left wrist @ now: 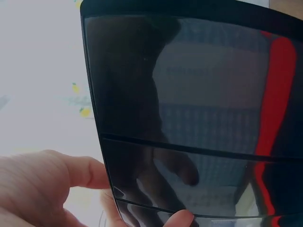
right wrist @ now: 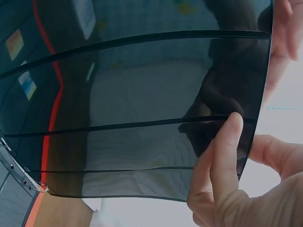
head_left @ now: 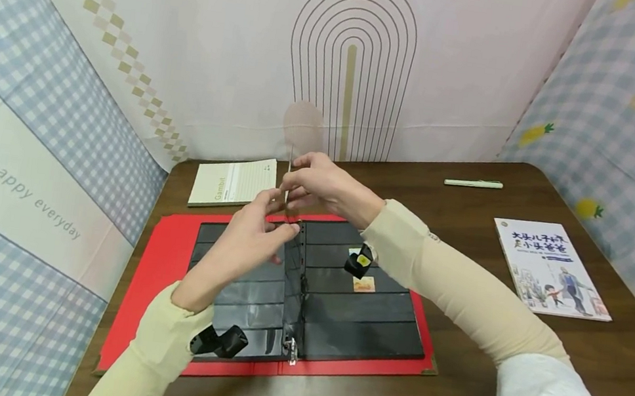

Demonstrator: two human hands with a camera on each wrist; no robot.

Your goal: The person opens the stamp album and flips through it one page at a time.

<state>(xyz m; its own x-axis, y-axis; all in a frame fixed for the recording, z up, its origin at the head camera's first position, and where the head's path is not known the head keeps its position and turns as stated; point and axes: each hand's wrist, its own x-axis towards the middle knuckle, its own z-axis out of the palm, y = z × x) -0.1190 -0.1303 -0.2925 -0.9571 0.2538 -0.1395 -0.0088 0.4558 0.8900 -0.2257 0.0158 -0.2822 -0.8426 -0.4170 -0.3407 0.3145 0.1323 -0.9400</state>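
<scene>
A red ring-bound stamp album (head_left: 148,289) lies spread on the wooden table, with black pocket pages on both sides. One black pocket page (right wrist: 142,94) stands raised near the binding, seen almost edge-on in the head view. My right hand (head_left: 325,186) pinches its outer edge, fingers on one face and thumb on the other. Lower on the same edge, my left hand (head_left: 244,235) holds the page between thumb and fingers. Glossy clear strips cross this page (left wrist: 208,94) and reflect a hand. An orange stamp (head_left: 364,284) sits in a pocket of the right-hand page.
Behind the album's left side lies a notepad (head_left: 236,181). A pale green pen (head_left: 472,183) rests at the back right, and a picture book (head_left: 552,270) lies at the right. Metal rings (head_left: 290,350) run along the album's spine. A patterned cloth (head_left: 240,50) hangs behind the table.
</scene>
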